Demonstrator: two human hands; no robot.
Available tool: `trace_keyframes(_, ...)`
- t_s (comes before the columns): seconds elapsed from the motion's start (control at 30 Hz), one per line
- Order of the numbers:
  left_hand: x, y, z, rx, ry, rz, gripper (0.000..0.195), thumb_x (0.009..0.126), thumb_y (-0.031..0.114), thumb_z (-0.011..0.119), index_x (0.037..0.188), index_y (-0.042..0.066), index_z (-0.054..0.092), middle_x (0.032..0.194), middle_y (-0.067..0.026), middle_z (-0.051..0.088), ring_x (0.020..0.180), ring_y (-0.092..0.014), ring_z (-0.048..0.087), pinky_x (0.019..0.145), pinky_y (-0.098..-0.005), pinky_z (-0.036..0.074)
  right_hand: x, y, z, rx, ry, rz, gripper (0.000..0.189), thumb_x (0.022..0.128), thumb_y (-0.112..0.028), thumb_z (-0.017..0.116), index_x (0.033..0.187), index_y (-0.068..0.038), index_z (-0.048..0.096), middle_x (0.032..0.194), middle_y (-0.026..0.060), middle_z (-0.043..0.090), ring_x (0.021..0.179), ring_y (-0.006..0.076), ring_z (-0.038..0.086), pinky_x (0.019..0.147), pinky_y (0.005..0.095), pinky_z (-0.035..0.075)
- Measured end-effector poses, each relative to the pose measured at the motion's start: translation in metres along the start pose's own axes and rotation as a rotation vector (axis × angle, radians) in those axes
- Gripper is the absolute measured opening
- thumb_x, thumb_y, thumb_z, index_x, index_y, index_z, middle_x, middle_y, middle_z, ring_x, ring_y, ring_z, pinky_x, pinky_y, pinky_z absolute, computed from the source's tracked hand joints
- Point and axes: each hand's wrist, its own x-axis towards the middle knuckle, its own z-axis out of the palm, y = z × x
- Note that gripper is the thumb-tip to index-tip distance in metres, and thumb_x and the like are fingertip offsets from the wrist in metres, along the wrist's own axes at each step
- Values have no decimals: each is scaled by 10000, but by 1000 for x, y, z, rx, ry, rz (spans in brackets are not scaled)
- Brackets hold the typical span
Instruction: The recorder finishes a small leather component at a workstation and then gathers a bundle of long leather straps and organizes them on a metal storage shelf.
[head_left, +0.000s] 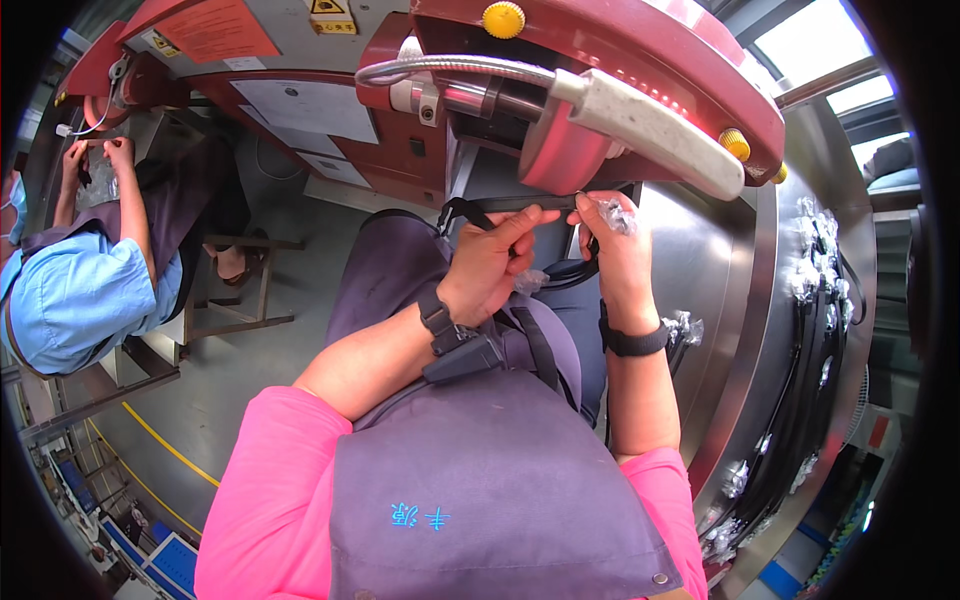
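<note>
Between my two hands a black strap (525, 202) is stretched, just below the pink wheel (568, 150) of a red machine. My left hand (491, 262) pinches it on the left, with a loop of the strap standing up behind the fingers. On the other side my right hand (619, 247) grips its end between thumb and fingers, beside a piece of crumpled clear plastic wrap (619, 216). More of the black strap hangs in a loop below the hands, with clear plastic (530, 281) near the left palm. Whether strap and wheel touch is unclear.
A pale handle-shaped part (660, 135) with a braided hose juts over the wheel. Along the metal tray (765, 330) on the right lie many black straps (806, 375) with plastic-wrapped ends. A co-worker in a blue shirt (97, 292) sits at a similar machine on the left.
</note>
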Motion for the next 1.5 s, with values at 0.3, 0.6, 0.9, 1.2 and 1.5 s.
trace_keyframes(0.3, 0, -1, 5, -6, 9, 14, 203, 925, 142, 610, 1009, -32, 673, 630, 41, 456, 527, -26, 334, 448, -180, 266, 0, 1, -4, 17, 0, -30, 152, 867, -124, 677, 956, -11, 628, 725, 38, 661, 528, 49, 492, 461, 203, 384)
trace_keyframes(0.6, -1, -3, 12, -31, -51, -45, 234, 931, 199, 607, 982, -23, 662, 728, 6, 546, 550, -25, 368, 449, -183, 268, -3, -3, -13, 14, 3, -113, 132, 865, -103, 682, 950, -19, 629, 717, 25, 641, 548, 45, 495, 475, 202, 382)
trace_keyframes(0.9, -6, -8, -6, -226, -61, -394, 235, 943, 251, 571, 981, 30, 640, 694, 31, 525, 585, -58, 415, 451, -197, 274, -27, -16, -32, -620, -254, -908, 290, 677, 41, 747, 943, -9, 642, 805, 106, 612, 724, 254, 627, 616, 307, 511)
trace_keyframes(1.2, -19, -6, -18, -60, -234, -293, 194, 937, 113, 574, 1090, 8, 632, 729, 25, 439, 585, -46, 322, 464, -190, 238, -56, -14, -42, -758, -213, -734, 307, 688, -27, 779, 954, -16, 626, 793, 107, 574, 686, 270, 605, 604, 338, 496)
trace_keyframes(1.5, -25, -13, -29, -23, -309, -151, 210, 898, 40, 613, 1099, 78, 660, 949, -29, 615, 584, -26, 359, 473, -181, 277, -62, 1, -39, -747, -54, -706, 244, 699, 25, 746, 899, -32, 619, 750, 93, 559, 669, 259, 593, 594, 327, 486)
